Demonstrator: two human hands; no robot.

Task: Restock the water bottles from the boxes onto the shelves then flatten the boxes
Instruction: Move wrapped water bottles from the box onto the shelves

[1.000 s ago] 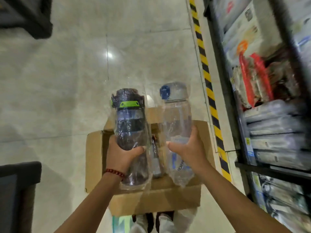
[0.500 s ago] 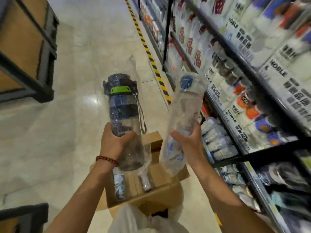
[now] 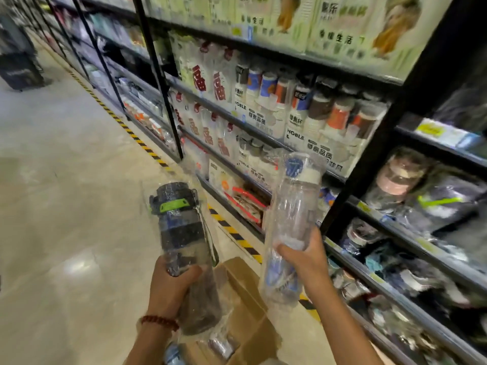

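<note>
**Two wrapped bottles held up beside the shelves**

Two water bottles were in the air, one per hand, each inside a clear plastic bag. The left hand (image 3: 168, 288) had its fingers and thumb curled round the lower middle of the dark bottle (image 3: 184, 248), which had a black lid with a green clasp and stood nearly upright. A red bead bracelet (image 3: 159, 321) sat on that wrist. The right hand (image 3: 308, 262) was clamped round the clear bottle (image 3: 292, 222), thumb across its front, lid with a blue button leaning toward the shelving.

One open cardboard box (image 3: 245, 293) lay on the floor below and between the forearms, flaps spread. At least two more bagged bottles (image 3: 221, 345) showed inside it; the exact count could not be told.

The black shelf rack (image 3: 369, 156) stood to the right, packed with cups and bottles, its contents blurred. One yellow-and-black floor stripe (image 3: 137, 138) ran along its base.
</note>
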